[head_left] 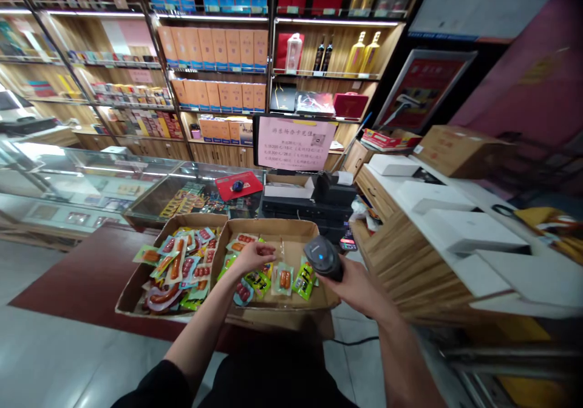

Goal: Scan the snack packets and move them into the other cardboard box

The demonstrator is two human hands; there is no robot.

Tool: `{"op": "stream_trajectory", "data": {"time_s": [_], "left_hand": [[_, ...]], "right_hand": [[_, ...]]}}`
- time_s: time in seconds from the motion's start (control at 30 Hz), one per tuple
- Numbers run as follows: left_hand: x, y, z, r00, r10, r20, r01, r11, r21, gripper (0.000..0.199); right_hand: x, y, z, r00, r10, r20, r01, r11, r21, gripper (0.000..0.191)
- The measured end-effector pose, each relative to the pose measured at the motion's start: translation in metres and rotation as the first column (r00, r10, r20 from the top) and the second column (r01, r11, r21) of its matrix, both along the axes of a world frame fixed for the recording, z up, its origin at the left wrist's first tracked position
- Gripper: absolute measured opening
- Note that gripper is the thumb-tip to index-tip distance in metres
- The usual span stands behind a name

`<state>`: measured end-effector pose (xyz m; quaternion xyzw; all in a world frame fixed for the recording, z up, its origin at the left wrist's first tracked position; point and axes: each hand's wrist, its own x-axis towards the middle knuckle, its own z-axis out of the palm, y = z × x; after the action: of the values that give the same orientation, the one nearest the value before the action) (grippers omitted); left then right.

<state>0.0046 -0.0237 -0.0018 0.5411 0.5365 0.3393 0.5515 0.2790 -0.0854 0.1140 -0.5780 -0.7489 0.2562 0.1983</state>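
My right hand (357, 286) is wrapped round the handle of a dark barcode scanner (322, 256) with a small blue light, held over the right edge of a cardboard box (298, 231). Over the left part of that box is my left hand (255, 257), its fingers curled; whatever they may hold is too small to make out. Below it lie green snack packets (259, 283), and a sausage packet (284, 279) lies between the hands. Another green packet (304, 279) is beside the scanner. A second box (128, 295) on the left is heaped with wrapped sausages (177, 265).
Behind the boxes are a glass display case (150, 198), a red sheet (248, 186), a monitor bearing a pink notice (294, 144) and a receipt printer (334, 186). A white-topped counter (487, 280) stands at right. Stocked shelves (218, 71) line the back.
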Motion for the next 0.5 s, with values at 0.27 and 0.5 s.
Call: {"op": "stream_trajectory", "data": {"time_s": [0.27,0.5], "left_hand": [[0.036,-0.014,-0.010,0.817,0.062,-0.574,0.026,0.989,0.144,0.045],[0.054,-0.029,-0.016,0.697,-0.071,-0.714,0.059,0.997,-0.042,0.029]], "right_hand": [[0.008,0.000,0.000,0.996,0.070,-0.057,-0.072,0.997,-0.026,0.029],[0.016,0.000,0.002,0.989,0.134,-0.055,-0.136,0.989,-0.052,0.032]]}}
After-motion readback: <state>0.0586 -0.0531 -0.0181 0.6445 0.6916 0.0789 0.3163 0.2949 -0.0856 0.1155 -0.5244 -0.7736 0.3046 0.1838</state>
